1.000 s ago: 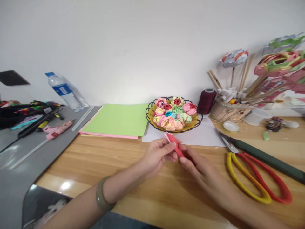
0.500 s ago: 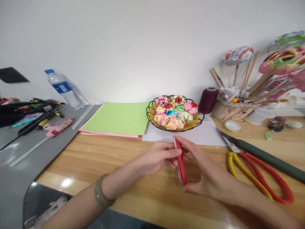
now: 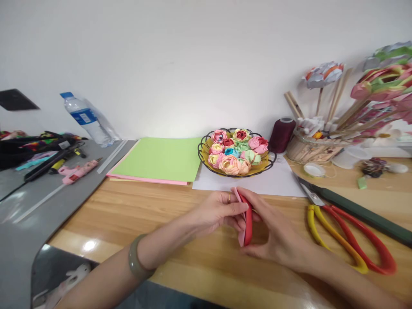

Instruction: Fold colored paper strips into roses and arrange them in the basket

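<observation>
Between my hands, above the wooden table, stands a narrow piece of red and pink paper (image 3: 248, 225), seen nearly edge-on. My left hand (image 3: 222, 213) pinches it from the left, thumb across its face and the other fingers behind. My right hand (image 3: 273, 229) curves around its right side, with fingertips at the upper end and thumb at the lower end. Just beyond the hands is a yellow basket with a black looped rim (image 3: 202, 159), full of folded paper flowers (image 3: 230, 164). It rests partly on white paper (image 3: 212, 182).
Green paper (image 3: 161, 159) lies at the back left. Scissors (image 3: 350, 236) with red and yellow handles lie on the right beside a dark green tool (image 3: 363, 214). A thread spool (image 3: 282, 135) stands behind. Farther left are a pink glue gun (image 3: 79, 171) and a bottle (image 3: 86, 118).
The paper has become more upright and slightly bowed. My right thumb has moved a little up and left to its lower end, and my left thumb has shifted slightly right.
</observation>
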Demonstrator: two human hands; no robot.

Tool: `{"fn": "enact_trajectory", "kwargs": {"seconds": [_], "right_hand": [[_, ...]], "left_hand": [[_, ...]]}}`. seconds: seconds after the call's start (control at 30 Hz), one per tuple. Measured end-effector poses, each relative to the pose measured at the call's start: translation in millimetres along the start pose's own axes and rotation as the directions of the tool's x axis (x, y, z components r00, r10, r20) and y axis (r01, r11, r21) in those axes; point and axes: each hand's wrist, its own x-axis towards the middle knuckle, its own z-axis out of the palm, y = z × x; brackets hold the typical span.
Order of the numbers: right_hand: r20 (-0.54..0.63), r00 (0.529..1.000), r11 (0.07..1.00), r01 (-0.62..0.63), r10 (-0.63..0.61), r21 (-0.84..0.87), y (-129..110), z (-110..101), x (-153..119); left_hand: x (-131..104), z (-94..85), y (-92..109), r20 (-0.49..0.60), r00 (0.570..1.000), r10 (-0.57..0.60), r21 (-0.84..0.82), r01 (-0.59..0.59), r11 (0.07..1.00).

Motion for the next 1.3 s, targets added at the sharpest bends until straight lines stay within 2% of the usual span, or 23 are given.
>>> {"fn": "enact_trajectory", "kwargs": {"seconds": [0.17,0.23,0.3,0.37,0.5,0.57,0.63,0.7,0.8,0.93,1.03,1.2,1.3], "right_hand": [[0.031,0.998,0.996,-0.061,0.059,0.063,-3.8,-4.6,-1.2],[0.06,0.99,0.971,-0.134,0.124,0.198,-3.5,-10.7,-2.7],[0.104,0.979,0.9,-0.2,0.173,0.388,-2.6,-17.0,-2.6],[0.134,0.966,0.822,-0.257,0.219,0.508,-3.1,-22.0,0.5],[0.134,0.928,0.817,-0.37,0.347,0.442,-10.2,-25.5,13.4],[0.197,0.923,0.791,-0.386,0.332,0.474,-14.8,-25.7,18.5],[0.254,0.922,0.734,-0.387,0.292,0.558,-18.1,-26.1,20.6],[0.255,0.925,0.697,-0.379,0.281,0.608,-19.4,-26.7,20.1],[0.242,0.915,0.671,-0.401,0.322,0.624,-18.2,-26.6,17.3],[0.26,0.876,0.626,-0.475,0.407,0.619,-14.9,-24.7,15.6],[0.213,0.865,0.635,-0.482,0.454,0.604,-12.7,-24.9,16.3],[0.048,0.841,0.71,-0.484,0.539,0.511,-11.4,-32.1,16.4],[-0.026,0.823,0.737,-0.493,0.568,0.462,-13.2,-35.0,16.5]], "left_hand": [[-0.6,0.8,4.3,-0.033,0.999,-0.009,-0.004,0.009,1.0],[-1.7,0.4,7.5,-0.043,0.999,-0.024,0.006,0.024,1.0],[-3.2,-0.2,10.6,-0.035,0.999,-0.037,0.034,0.038,0.999],[-4.6,-0.7,12.6,-0.006,0.998,-0.063,0.072,0.063,0.995],[-5.7,-1.9,12.5,0.052,0.984,-0.169,0.168,0.159,0.973],[-5.6,-2.9,11.1,0.064,0.977,-0.203,0.202,0.186,0.961],[-5.4,-4.1,9.9,0.08,0.974,-0.211,0.217,0.19,0.958],[-5.6,-5.0,8.9,0.099,0.972,-0.214,0.225,0.187,0.956],[-6.2,-5.5,8.0,0.142,0.966,-0.217,0.233,0.181,0.956],[-6.0,-5.3,7.5,0.165,0.959,-0.228,0.225,0.189,0.956],[-4.8,-5.7,7.8,0.155,0.966,-0.208,0.28,0.159,0.947],[-4.7,-2.9,7.0,0.163,0.982,-0.093,0.434,0.013,0.901],[-5.6,0.2,4.6,0.14,0.982,-0.126,0.366,0.067,0.928]]}}
